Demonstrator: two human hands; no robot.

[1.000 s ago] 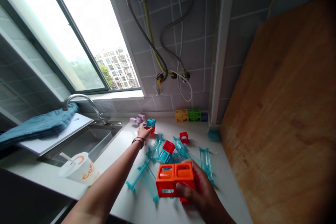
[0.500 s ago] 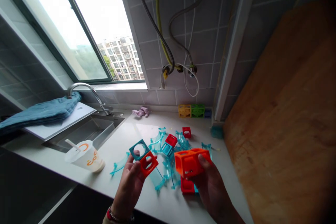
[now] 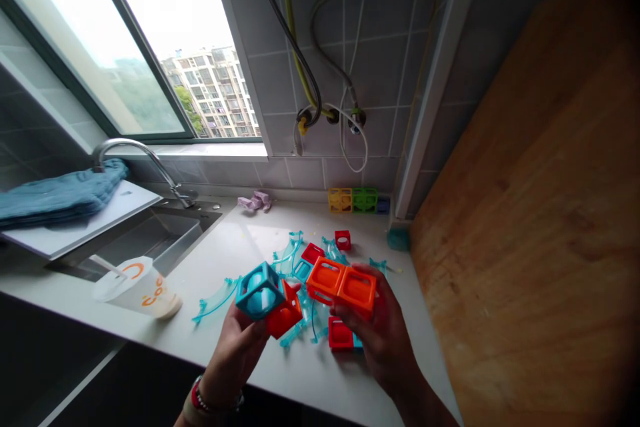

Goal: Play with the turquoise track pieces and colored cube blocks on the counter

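My left hand (image 3: 239,347) is closed on a joined pair of hollow toy cubes, a blue cube (image 3: 259,293) at the upper left and a red-orange cube (image 3: 286,315) at its lower right. In my right hand (image 3: 380,330) is a block of two orange cubes (image 3: 342,284), gripped at its right end. The two pairs are close together, the orange one slightly higher; whether they touch I cannot tell. Beneath them on the counter lie clear blue track pieces (image 3: 216,300), a red cube (image 3: 343,239), and another red cube (image 3: 341,333) beside a blue one, partly covered by my right hand.
A paper cup with a straw (image 3: 137,290) stands at the left counter edge (image 3: 170,340), before the sink (image 3: 173,240). Yellow and green cubes (image 3: 353,200) line the back wall near a pink cloth (image 3: 255,201). A wooden board (image 3: 530,213) rises at the right.
Both cube pairs have been turned in my hands and brought nearer each other. The orange pair now shows its open faces to me. The whole view has shifted slightly.
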